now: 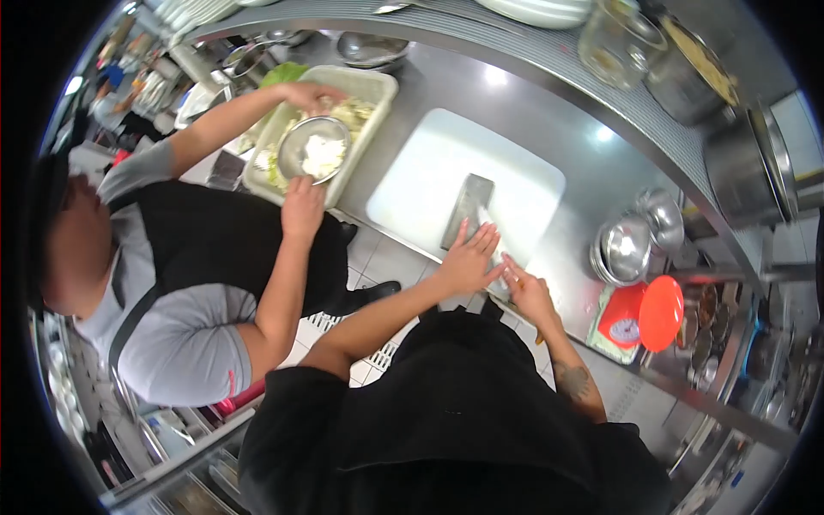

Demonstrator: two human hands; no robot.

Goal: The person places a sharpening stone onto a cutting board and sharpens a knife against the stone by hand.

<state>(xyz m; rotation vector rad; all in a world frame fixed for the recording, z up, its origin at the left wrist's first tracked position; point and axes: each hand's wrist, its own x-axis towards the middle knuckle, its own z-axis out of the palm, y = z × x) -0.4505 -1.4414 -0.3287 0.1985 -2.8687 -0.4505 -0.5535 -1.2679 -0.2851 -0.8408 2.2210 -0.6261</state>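
A white cutting board (pixel 421 167) lies on the steel counter, and a dark grey rectangular block (pixel 469 210) rests on it at a slant. My left hand (pixel 469 257) is spread with its fingers apart at the block's near end, over something pale and thin that I cannot make out. Beside it, at the board's front edge, my right hand (pixel 530 296) has its fingers bent around something; an orange-brown tip shows below the palm, but the rest is hidden. The two hands are close together, thumb side to thumb side.
At the left a co-worker (pixel 197 283) holds a metal bowl (pixel 293 154) over a tub (pixel 384 87) of chopped greens. Steel bowls (pixel 625 249) and a red scale (pixel 622 313) stand at the right. A shelf (pixel 549 60) overhangs the counter's back.
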